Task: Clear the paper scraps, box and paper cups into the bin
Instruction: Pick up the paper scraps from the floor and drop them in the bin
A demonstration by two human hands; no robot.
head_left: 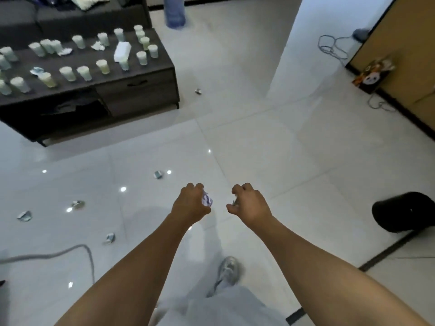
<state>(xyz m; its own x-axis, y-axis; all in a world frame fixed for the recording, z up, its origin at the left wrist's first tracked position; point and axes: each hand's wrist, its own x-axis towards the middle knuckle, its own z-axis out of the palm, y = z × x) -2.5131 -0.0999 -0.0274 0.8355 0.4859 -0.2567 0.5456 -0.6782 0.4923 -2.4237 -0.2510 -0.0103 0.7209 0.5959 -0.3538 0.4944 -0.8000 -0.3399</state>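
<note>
My left hand (191, 203) grips a crumpled paper scrap (207, 200) with blue print, held out over the floor. My right hand (247, 203) is curled round a small scrap (235, 201), mostly hidden by the fingers. Several more paper scraps lie on the white tiles, among them one (158, 174) ahead of my hands, one (24, 216) at the far left and one (198, 91) near the table. The dark coffee table (131, 90) carries several paper cups (67, 73) and a white box (122, 51). A black bin (403, 211) stands at the right.
A grey sofa (70, 12) sits behind the table, and a blue water jug (174, 11) stands on the floor. A grey hose (77, 249) curves at lower left. Cables (332, 47) and a colourful box (373, 74) lie by the wooden wall. My shoe (228, 269) is below.
</note>
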